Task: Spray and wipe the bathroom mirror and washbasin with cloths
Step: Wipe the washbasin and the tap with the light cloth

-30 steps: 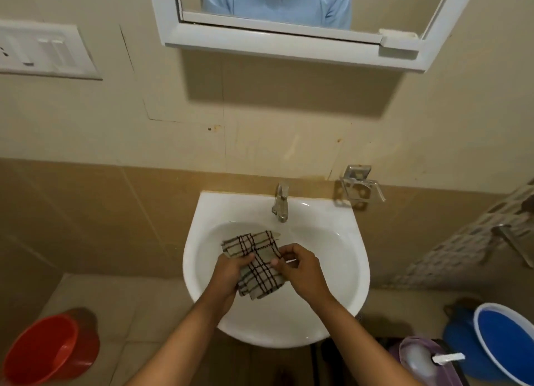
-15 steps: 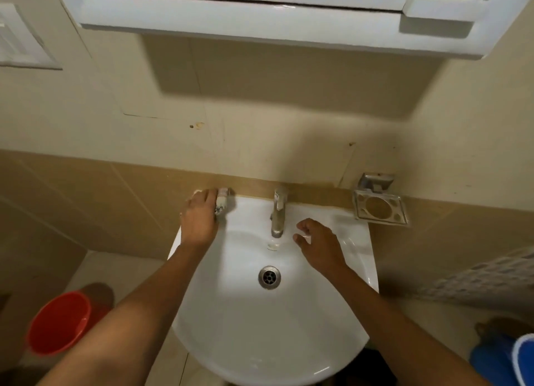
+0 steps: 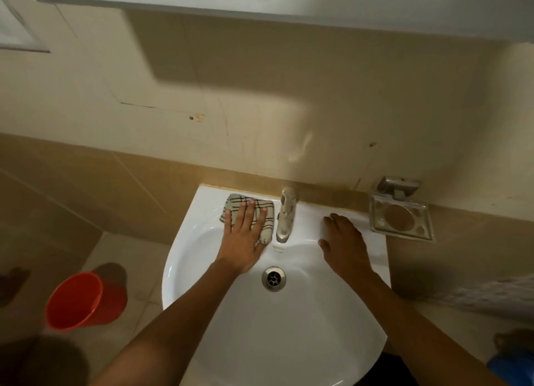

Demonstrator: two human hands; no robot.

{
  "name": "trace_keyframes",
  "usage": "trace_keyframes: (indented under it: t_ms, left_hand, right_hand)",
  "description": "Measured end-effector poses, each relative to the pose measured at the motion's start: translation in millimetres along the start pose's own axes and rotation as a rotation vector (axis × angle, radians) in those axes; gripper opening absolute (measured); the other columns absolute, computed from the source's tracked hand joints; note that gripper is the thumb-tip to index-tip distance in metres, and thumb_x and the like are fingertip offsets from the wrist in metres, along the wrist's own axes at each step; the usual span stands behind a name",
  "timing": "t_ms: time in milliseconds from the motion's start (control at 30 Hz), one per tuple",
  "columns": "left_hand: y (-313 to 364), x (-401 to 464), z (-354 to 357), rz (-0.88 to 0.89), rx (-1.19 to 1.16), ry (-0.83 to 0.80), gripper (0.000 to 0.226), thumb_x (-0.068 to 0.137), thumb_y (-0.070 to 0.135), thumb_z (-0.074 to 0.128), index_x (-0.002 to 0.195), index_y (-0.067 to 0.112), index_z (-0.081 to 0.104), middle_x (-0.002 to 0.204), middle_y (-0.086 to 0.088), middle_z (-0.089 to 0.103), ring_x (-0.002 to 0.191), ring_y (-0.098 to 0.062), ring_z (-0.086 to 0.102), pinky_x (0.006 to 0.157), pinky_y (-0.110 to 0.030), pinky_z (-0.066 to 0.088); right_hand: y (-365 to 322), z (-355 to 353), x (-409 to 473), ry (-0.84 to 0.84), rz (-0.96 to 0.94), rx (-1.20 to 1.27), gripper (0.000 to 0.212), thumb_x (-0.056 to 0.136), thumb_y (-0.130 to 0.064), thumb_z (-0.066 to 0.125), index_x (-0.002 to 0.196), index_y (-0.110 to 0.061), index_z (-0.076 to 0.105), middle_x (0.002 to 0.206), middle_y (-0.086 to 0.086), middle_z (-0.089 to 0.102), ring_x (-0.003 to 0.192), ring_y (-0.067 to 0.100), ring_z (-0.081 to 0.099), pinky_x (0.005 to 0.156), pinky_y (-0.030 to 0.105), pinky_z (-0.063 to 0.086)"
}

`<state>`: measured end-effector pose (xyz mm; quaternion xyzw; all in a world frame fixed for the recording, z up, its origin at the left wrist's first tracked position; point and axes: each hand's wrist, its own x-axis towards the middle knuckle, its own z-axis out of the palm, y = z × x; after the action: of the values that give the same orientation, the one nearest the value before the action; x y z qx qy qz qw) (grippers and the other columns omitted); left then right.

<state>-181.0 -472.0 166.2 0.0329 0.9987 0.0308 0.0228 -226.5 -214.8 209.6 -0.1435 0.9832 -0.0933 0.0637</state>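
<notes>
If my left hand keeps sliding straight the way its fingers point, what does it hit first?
Probably the tan tiled wall behind the washbasin. The left hand lies flat on the checked cloth, fingers aimed at the back rim; the faucet sits to its right.

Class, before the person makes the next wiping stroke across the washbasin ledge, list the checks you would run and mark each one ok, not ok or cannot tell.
1. Checked cloth lies flat on the washbasin ledge: ok.
2. Left hand presses the cloth with straight fingers: ok.
3. Right hand rests on the ledge, bracing: ok.
4. Tap stands right beside the cloth, blocking a rightward stroke: not ok.
5. Ledge already sprayed: cannot tell.
6. Drain uncovered: ok.
</notes>
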Motion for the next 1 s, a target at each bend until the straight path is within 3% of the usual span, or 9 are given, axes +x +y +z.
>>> trace_keyframes:
  t_ms: [200, 400, 600, 800, 1000]
  left_hand:
    - [-44, 0, -11, 0.019, 0.049, -0.016, 0.07, 0.093, 0.053, 0.006, 0.156, 0.025, -0.01, 0.164, -0.006, -0.014, 0.15, -0.024, -0.017, 0.121, -0.05, -0.011]
    - [-89, 4, -13, -0.057, -0.01, 0.016, 0.07, 0.096, 0.055, 0.014, 0.156, 0.022, -0.001, 0.166, -0.008, 0.001, 0.153, -0.025, -0.001, 0.122, -0.052, 0.002]
    - [-106, 6, -21, -0.173, -0.048, -0.013, 0.079, 0.088, 0.057, 0.003, 0.157, 0.018, 0.0, 0.165, -0.013, 0.0, 0.153, -0.029, -0.001, 0.12, -0.055, -0.002]
    - [-56, 9, -10, 0.011, -0.07, 0.022, 0.076, 0.092, 0.048, 0.044, 0.156, 0.018, 0.013, 0.162, -0.016, 0.018, 0.15, -0.035, 0.016, 0.117, -0.062, 0.011]
    - [-9, 23, -8, 0.159, -0.075, 0.017, 0.077, 0.084, 0.049, 0.062, 0.149, 0.017, 0.036, 0.153, -0.018, 0.04, 0.141, -0.038, 0.037, 0.109, -0.065, 0.031]
  right_hand:
    - [-4, -2, 2, -0.014, 0.049, 0.004, 0.062, 0.094, -0.028, 0.06, 0.147, -0.007, 0.035, 0.15, 0.011, 0.038, 0.139, 0.028, 0.035, 0.113, 0.041, 0.032]
    - [-11, -7, 5, -0.042, 0.122, 0.043, 0.066, 0.092, -0.027, 0.063, 0.148, -0.008, 0.033, 0.151, 0.009, 0.037, 0.138, 0.027, 0.036, 0.111, 0.04, 0.034]
    - [-18, -10, 5, -0.035, 0.197, 0.034, 0.071, 0.086, -0.027, 0.071, 0.146, -0.007, 0.038, 0.149, 0.011, 0.041, 0.135, 0.03, 0.04, 0.106, 0.041, 0.039]
    - [-10, -14, -3, 0.001, 0.303, -0.067, 0.069, 0.079, -0.059, 0.067, 0.121, -0.006, 0.052, 0.123, 0.011, 0.056, 0.116, 0.032, 0.051, 0.08, 0.04, 0.049]
    - [-15, -22, -3, -0.032, 0.334, -0.041, 0.076, 0.083, -0.055, 0.067, 0.138, -0.007, 0.043, 0.145, 0.012, 0.044, 0.133, 0.031, 0.041, 0.097, 0.04, 0.043]
